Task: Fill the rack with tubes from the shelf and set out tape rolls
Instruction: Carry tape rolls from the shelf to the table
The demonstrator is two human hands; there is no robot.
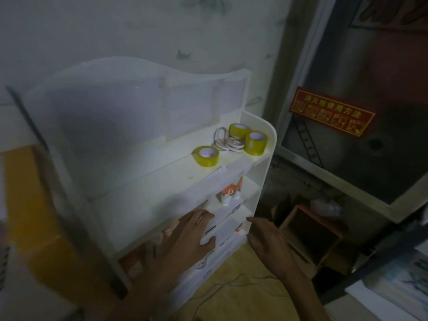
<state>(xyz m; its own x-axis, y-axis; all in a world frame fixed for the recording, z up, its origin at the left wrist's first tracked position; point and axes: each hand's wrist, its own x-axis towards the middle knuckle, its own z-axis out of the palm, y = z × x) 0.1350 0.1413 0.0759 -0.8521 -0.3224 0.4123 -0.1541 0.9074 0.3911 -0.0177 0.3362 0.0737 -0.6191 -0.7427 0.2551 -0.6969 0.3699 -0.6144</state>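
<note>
The white shelf (pixel 261 172) holds three yellow tape rolls (pixel 206 155) on its top board, with a heap of thin white rings (pixel 228 141) between them. Lower down sit small orange and white things (pixel 228 193), too blurry to name. The left hand (pixel 187 235) lies flat on the shelf front, fingers spread. The right hand (pixel 268 239) hangs beside it, loose, holding nothing. A red sign (pixel 331 112) sticks on the grey metal door (pixel 370 66)
</note>
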